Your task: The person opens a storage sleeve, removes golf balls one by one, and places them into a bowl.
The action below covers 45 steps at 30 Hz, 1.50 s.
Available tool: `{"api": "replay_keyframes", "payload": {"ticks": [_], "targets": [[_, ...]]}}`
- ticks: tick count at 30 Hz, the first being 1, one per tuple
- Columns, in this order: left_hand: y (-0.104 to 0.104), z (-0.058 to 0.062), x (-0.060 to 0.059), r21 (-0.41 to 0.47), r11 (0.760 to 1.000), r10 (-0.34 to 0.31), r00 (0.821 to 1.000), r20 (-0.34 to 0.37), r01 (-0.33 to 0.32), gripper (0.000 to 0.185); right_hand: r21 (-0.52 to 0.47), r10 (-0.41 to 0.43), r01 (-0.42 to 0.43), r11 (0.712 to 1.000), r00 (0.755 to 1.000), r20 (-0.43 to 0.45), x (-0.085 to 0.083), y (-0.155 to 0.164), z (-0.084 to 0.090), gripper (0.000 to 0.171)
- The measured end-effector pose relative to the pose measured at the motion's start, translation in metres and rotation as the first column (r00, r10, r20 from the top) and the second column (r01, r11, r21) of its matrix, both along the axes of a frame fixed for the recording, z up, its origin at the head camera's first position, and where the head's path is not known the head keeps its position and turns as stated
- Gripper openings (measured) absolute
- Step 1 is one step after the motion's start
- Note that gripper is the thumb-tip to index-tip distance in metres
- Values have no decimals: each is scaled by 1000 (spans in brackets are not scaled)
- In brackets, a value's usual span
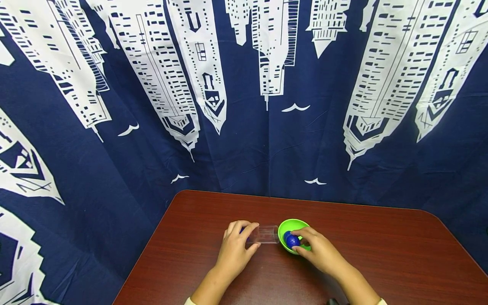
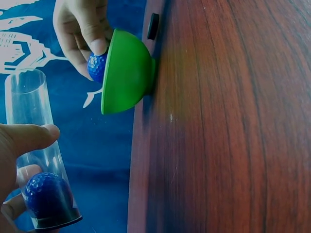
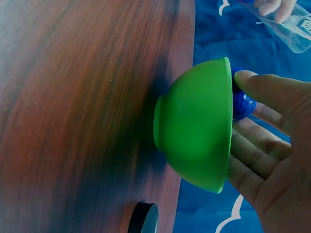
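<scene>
My left hand [image 1: 234,250] grips a clear tube [image 1: 266,234] around its side. One dimpled blue ball [image 2: 47,195], like a golf ball, lies at the tube's dark closed end in the left wrist view. The tube's open mouth faces the green bowl [image 1: 292,221], which stands upright on the table. At the bowl, my right hand [image 1: 322,250] pinches another blue golf ball [image 1: 292,241] between thumb and fingers, at rim height. More blue shows just behind that ball inside the bowl, apparently a further ball, partly hidden.
The brown wooden table [image 1: 213,212] carries the bowl. A small black round disc or cap [image 3: 144,218] sits on the tabletop near the bowl, on the side close to the person. Behind the table hangs a dark blue curtain [image 1: 244,161] with white printed buildings.
</scene>
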<state>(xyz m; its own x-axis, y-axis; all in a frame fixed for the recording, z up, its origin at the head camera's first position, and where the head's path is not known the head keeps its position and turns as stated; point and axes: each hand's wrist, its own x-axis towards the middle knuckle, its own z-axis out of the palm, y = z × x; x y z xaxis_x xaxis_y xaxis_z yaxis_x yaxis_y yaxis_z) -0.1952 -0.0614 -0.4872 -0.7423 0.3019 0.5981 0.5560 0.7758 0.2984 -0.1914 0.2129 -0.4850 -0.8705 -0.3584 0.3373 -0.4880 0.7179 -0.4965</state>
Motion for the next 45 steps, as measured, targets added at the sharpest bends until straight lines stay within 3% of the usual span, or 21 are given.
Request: {"api": "replay_keyframes", "payload": {"ticks": [6, 20, 26, 45], "targets": [[1, 0, 0, 5, 1000, 4, 1000, -4, -4, 56, 30, 67, -67, 997, 998, -13, -5, 1, 4, 36], [1, -1, 0, 17, 1000, 10, 1000, -4, -10, 56, 199, 111, -97, 975, 992, -61, -17, -2, 11, 34], [1, -3, -1, 18, 1000, 12, 999, -35, -11, 57, 223, 121, -109, 969, 992, -42, -22, -3, 8, 33], [1, -2, 0, 35, 999, 0, 1000, 1, 0, 55, 222, 88, -88, 971, 996, 9, -25, -7, 7, 35]]}}
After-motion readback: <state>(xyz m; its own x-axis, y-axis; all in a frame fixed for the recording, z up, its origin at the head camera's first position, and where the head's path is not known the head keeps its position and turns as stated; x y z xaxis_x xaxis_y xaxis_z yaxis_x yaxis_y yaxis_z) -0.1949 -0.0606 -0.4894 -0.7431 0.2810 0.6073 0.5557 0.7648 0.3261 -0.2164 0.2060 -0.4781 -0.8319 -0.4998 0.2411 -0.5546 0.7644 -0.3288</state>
